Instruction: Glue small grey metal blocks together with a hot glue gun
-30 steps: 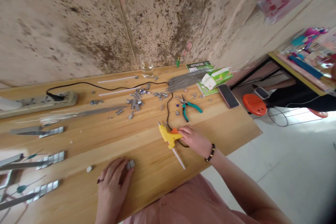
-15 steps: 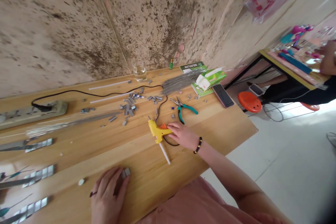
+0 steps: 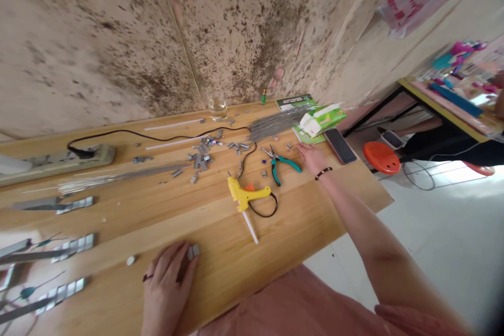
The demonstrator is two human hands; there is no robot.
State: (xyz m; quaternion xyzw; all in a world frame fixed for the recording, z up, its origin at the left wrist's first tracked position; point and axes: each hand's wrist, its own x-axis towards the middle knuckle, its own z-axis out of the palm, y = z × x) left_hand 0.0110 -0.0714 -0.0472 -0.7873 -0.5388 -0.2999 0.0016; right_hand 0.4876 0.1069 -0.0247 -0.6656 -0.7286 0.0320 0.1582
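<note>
My left hand (image 3: 169,273) rests on the table near its front edge, thumb and fingers closed on a small grey block (image 3: 193,251). My right hand (image 3: 313,158) has its fingers stretched out to the table between the pliers and the phone, close to some tiny grey pieces (image 3: 289,147); nothing shows in it. A yellow glue gun (image 3: 242,194) lies by itself, a white glue stick (image 3: 250,227) sticking out of its back. Just left of my right hand are pliers with teal handles (image 3: 286,163). Several grey blocks (image 3: 201,159) form a loose pile.
Thin metal wires (image 3: 275,123) lie by a green tissue pack (image 3: 323,119). A phone (image 3: 340,146) is near the right edge. A glass (image 3: 218,107) stands by the wall. The black cord (image 3: 165,142) crosses from the power strip (image 3: 104,155). Grey strips with shiny blocks (image 3: 74,247) lie left.
My right hand has let go of the glue gun and moved away, to the right of the pliers. My left hand keeps its hold on the grey block. The view has shifted slightly.
</note>
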